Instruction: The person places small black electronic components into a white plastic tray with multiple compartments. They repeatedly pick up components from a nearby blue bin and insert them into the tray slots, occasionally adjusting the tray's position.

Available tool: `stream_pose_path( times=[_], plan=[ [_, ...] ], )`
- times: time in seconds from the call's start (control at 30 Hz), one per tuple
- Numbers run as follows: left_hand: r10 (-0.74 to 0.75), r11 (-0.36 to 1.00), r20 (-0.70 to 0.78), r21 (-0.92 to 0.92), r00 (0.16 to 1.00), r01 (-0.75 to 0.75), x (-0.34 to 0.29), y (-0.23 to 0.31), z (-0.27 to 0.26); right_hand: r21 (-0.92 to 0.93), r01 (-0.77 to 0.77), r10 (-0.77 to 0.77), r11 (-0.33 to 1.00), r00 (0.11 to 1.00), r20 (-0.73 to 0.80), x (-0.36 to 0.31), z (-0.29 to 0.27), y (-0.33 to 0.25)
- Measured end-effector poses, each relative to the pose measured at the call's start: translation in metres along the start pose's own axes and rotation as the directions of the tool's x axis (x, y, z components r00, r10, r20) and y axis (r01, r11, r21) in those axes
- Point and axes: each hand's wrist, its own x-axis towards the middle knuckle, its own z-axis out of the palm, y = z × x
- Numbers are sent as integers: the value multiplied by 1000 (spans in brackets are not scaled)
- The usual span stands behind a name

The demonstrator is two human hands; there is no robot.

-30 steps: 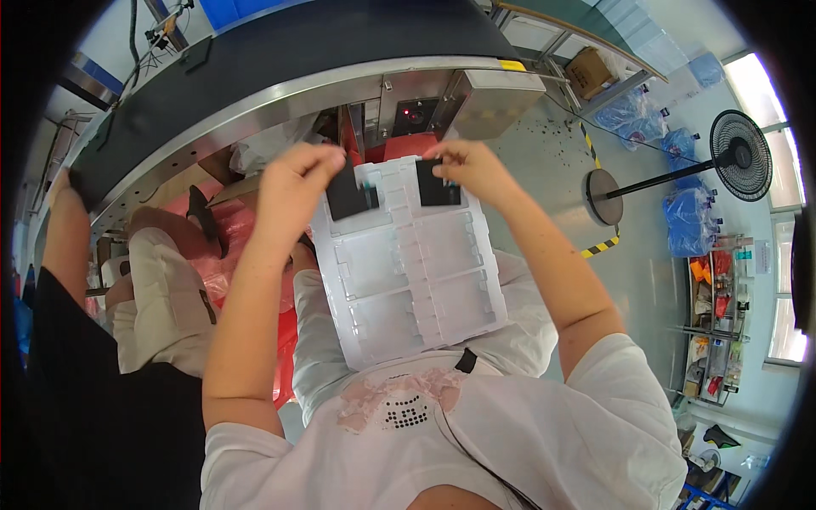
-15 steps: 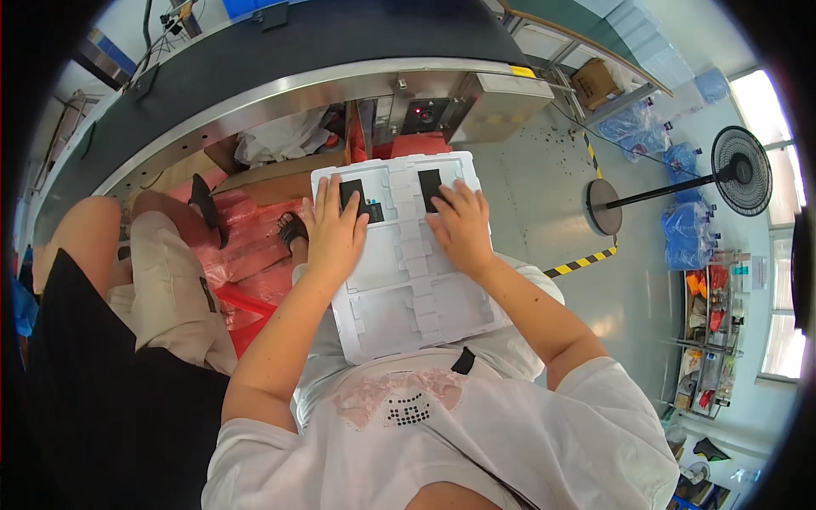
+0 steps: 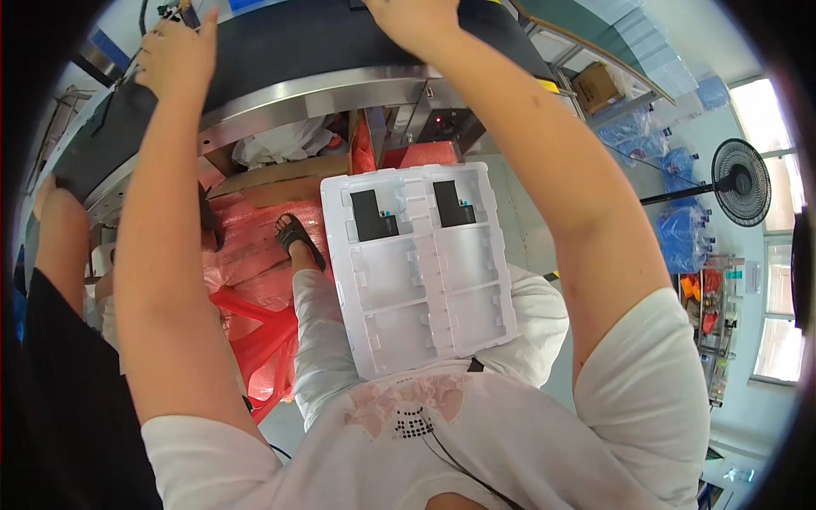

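2 flat black rectangular parts (image 3: pixel 375 215) in top pockets of white moulded plastic tray (image 3: pixel 425 280) on lap. left hand (image 3: pixel 174 58), right hand (image 3: pixel 408 19) on dark conveyor belt (image 3: pixel 289 42); grip cannot tell.

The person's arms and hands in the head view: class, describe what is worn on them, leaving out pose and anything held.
Both forearms are bare, with no gloves, watch or rings that I can make out. The left hand and right hand are ungloved. Short white T-shirt sleeves cover only the upper arms. The right hand is partly cut off by the picture's top edge.
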Motion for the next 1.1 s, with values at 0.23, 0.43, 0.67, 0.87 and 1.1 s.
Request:
stream_pose_path(
  times=[0.23, 0.43, 0.67, 0.87, 1.1],
  plan=[
    [-38, 988, 425, 151, 904, -30, 8, 25, 43, -169, -458, 472, 873, 881, 48, 47, 75, 21],
    [123, 750, 123, -661, 985, -11, -8, -1, 19, 714, -144, 265, 685, 962, -60, 5, 0, 35],
    [333, 403, 339, -895, 880, 193, -177, 30, -128, 708, -536, -1, 459, 797, 604, -167, -115, 80],
    [627, 541, 645, -764, 437, 352, -289, 18, -110, 340, -557, 8, 758, 528, 849, -279, -77, 91],
    [698, 646, 440, -728, 566, -230, -339, 25, -126, 297, -231, 38, 927, 842, 538, -373, -68, 60]
  ],
)
